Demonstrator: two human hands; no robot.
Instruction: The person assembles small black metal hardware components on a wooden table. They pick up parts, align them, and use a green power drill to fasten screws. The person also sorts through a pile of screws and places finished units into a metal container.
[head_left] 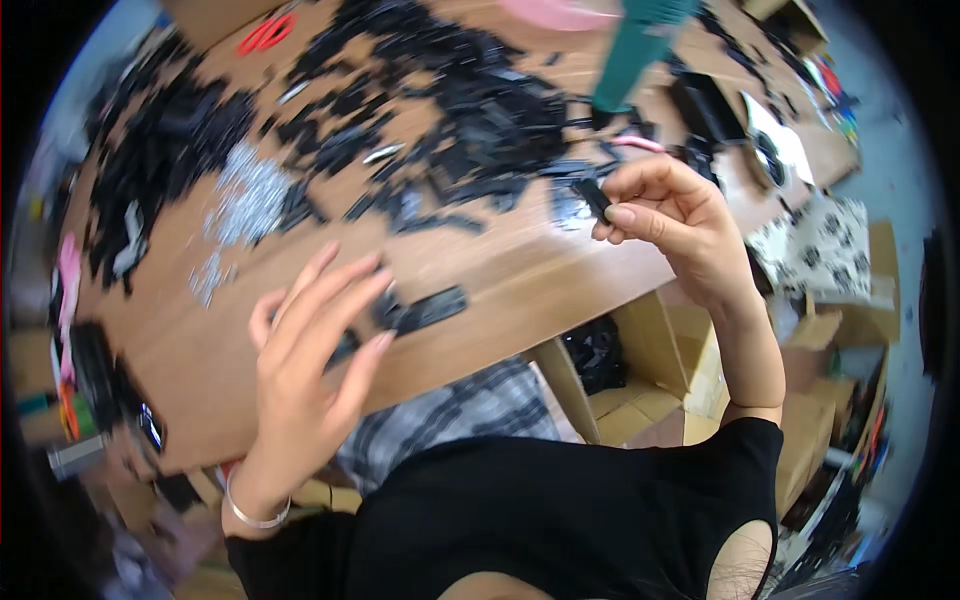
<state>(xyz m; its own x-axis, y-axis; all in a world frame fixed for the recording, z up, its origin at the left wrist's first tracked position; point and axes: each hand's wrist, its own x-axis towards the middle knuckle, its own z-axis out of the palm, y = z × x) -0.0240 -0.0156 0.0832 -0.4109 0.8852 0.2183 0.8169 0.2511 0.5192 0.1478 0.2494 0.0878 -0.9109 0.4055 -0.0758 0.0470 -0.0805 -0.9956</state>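
Between the thumb and fingers of my right hand (670, 215) is a small black plastic piece (592, 200), held above the table's right side. My left hand (318, 345) hovers over the near part of the table, its fingers spread and nothing gripped. Just beyond its fingertips lies a flat black strip-like part (432, 309), and another dark part shows partly behind the thumb. A green electric screwdriver-like tool (632, 60), blurred, hangs with its dark tip down, above and beyond my right hand.
Heaps of black plastic pieces (480, 110) cover the far table, with a pile of small silvery parts (250, 195) at left. Red-handled scissors (266, 35) lie far left. An open cardboard box (640, 385) stands below the near edge; a black box (707, 108) sits at right.
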